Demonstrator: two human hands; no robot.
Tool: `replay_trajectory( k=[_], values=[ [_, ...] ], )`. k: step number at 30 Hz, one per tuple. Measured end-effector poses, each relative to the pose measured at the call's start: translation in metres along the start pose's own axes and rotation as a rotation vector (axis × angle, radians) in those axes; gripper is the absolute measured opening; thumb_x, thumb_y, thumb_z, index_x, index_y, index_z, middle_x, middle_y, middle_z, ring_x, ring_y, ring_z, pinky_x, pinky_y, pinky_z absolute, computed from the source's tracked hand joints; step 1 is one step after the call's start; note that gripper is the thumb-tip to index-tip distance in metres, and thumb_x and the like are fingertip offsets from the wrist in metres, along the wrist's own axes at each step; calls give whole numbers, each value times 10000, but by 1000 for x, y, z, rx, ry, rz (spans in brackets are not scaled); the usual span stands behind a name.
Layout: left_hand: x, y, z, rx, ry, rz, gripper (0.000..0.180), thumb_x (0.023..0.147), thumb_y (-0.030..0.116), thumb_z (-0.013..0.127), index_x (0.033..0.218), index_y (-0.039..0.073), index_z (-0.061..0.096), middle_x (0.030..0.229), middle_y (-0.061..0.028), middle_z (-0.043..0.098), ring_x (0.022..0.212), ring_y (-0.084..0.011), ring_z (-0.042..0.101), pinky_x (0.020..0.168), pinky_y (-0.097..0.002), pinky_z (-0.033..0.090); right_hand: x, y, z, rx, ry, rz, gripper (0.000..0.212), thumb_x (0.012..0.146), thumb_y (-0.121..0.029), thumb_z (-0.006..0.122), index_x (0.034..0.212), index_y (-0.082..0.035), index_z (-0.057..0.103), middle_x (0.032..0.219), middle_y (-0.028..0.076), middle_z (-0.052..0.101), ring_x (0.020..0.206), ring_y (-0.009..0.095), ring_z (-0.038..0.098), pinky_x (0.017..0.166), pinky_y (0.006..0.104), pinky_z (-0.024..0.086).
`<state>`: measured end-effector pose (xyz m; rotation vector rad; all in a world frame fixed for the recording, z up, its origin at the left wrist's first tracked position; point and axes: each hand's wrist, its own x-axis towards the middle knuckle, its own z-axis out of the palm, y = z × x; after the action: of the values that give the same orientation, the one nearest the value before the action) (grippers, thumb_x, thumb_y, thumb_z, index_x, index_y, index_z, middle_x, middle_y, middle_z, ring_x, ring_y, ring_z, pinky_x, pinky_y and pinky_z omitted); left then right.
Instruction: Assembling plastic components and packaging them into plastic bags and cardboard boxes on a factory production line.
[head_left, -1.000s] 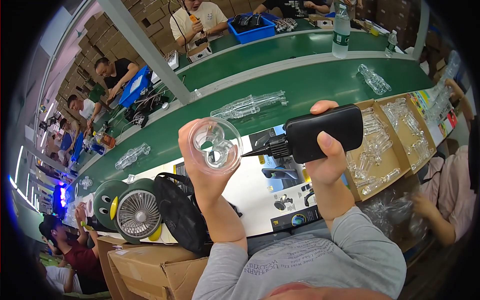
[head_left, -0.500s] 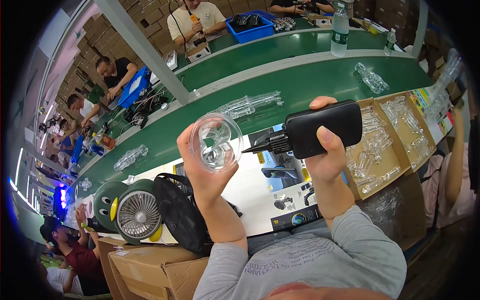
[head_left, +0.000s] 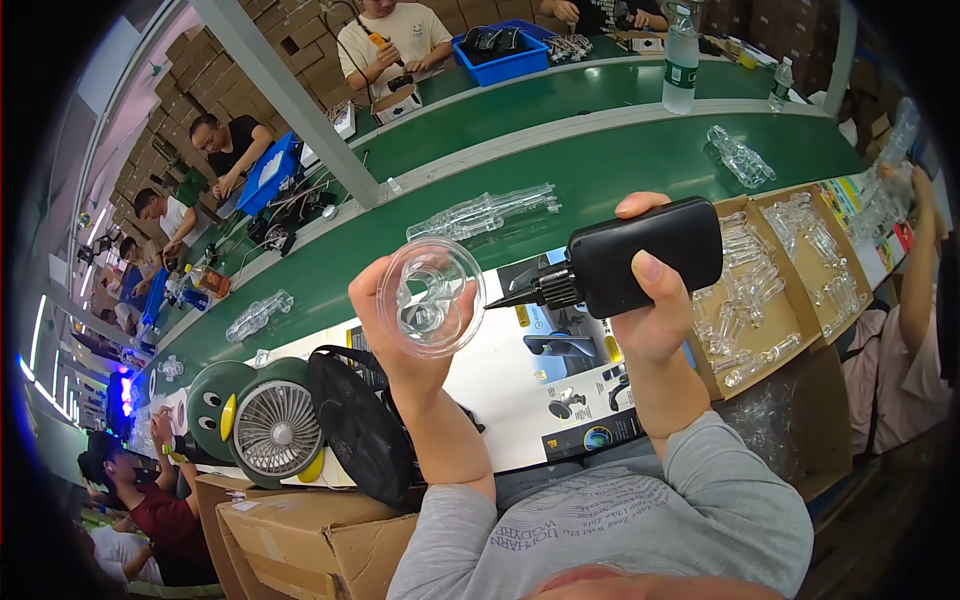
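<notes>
My left hand (head_left: 405,360) is closed round a clear plastic part with a round, cup-like rim (head_left: 432,297), its open face turned toward me. In my right hand (head_left: 655,310) is a black squeeze bottle (head_left: 648,257) with a ribbed collar and a thin pointed nozzle, lying level. The nozzle tip points left and meets the right edge of the clear rim in view; whether it touches cannot be made out. Beyond my hands a long clear plastic piece (head_left: 485,212) lies on the green conveyor belt (head_left: 610,180).
Cardboard trays (head_left: 790,350) of clear parts stand at the right. A penguin-shaped fan (head_left: 275,430) and a black bag (head_left: 360,430) sit at the left, above a cardboard box (head_left: 300,540). A water bottle (head_left: 680,65) stands on the far ledge. Several people work around the belt.
The clear part in my left hand has tilted and its rim sits slightly lower. The long clear piece on the belt has shifted a little left. My right hand is nearly still.
</notes>
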<state>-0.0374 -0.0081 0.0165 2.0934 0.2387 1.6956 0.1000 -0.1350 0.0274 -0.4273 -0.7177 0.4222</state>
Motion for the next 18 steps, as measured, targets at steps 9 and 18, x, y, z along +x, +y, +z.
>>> replay_trajectory(
  k=[9, 18],
  values=[
    [2, -2, -4, 4, -7, 31, 498, 618, 82, 771, 1033, 11, 506, 996, -117, 564, 937, -235, 545, 804, -311, 440, -1, -3, -5, -74, -5, 12, 398, 708, -116, 573, 1053, -13, 404, 1051, 131, 473, 806, 214, 584, 713, 326, 539],
    [4, 1, -6, 39, -63, -19, 500, 619, 114, 786, 1033, 5, 528, 1001, -120, 583, 953, -243, 563, 834, -319, 445, 0, -3, -4, -65, -3, 11, 398, 715, -116, 566, 1060, -3, 403, 1057, 125, 469, 819, 215, 580, 716, 324, 537]
  ],
)
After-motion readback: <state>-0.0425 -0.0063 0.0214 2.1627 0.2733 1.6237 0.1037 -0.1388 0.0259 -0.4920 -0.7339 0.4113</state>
